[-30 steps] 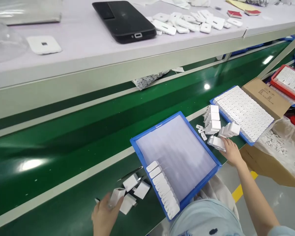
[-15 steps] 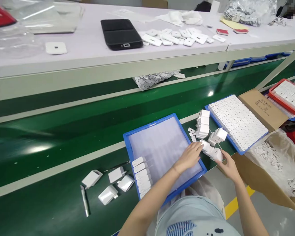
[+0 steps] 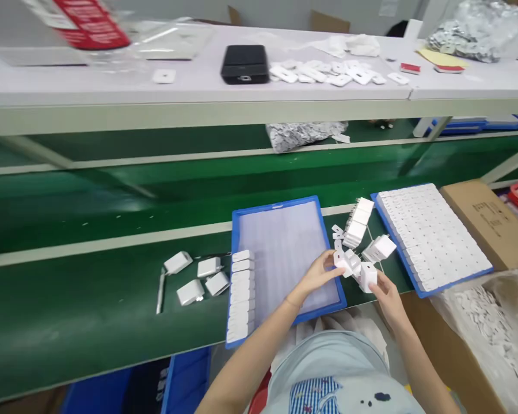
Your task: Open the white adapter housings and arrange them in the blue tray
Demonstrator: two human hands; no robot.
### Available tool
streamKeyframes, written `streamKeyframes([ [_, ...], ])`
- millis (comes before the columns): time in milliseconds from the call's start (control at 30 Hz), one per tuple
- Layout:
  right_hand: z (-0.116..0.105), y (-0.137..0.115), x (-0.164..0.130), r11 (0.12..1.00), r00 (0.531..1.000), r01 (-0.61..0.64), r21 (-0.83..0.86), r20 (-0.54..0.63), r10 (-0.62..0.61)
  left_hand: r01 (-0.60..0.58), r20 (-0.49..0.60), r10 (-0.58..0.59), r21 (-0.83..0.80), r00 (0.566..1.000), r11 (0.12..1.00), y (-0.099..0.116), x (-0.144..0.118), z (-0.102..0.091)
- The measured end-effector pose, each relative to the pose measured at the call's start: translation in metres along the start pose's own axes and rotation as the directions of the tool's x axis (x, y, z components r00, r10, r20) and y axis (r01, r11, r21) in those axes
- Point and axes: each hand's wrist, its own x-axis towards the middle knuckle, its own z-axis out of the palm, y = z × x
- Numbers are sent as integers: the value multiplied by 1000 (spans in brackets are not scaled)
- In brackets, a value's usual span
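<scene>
Left of left grip (image 3: 316, 275): tray (image 3: 285, 241), adapter row (image 3: 242, 290) along its left side; loose adapters (image 3: 190, 292) farther left on counter (image 3: 90, 316). Beyond right grip (image 3: 389, 294), rightward: second tray (image 3: 395, 244), then carton (image 3: 494, 218).

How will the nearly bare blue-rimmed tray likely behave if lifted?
The blue-rimmed tray will probably feel left-heavy, since its white pieces line only that side. They may slide or topple across the bare area if it tilts. Its straight rim suggests reasonable stiffness.
</scene>
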Motion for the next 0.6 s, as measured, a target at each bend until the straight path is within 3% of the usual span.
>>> streamKeyframes([
  [133,37,-23,23,997,980,-29,76,198,13,49,-169,-105,-307,980,951,19,-53,-13],
  [267,88,-40,36,999,941,-21,43,338,5,21,-317,-196,-480,928,877,34,-80,-26],
  [433,137,-46,39,995,898,75,-67,439,-38,-39,-451,-253,-543,856,839,38,-95,-49],
  [600,155,-58,39,965,847,207,-161,524,-94,-53,-442,-223,-532,869,845,36,-111,-75],
])
